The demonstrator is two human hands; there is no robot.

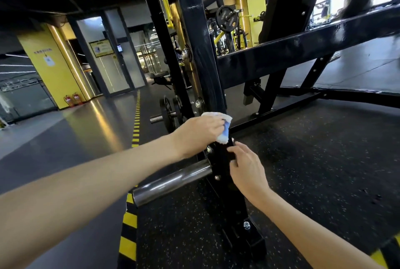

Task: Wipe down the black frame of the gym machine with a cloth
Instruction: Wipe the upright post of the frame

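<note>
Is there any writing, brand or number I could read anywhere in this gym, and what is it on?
Nothing can be read for certain.
yellow wall: a line of dark characters above a white notice, too blurred.
framed poster: too small and blurred.
weight plate: raised lettering, unreadable.
cloth and black frame: no writing visible.

Cloth (pixel 223 132) under left hand (pixel 194 133) against the frame (pixel 194 41), right hand (pixel 246 169) just below, peg (pixel 173 181) leftward.
</note>
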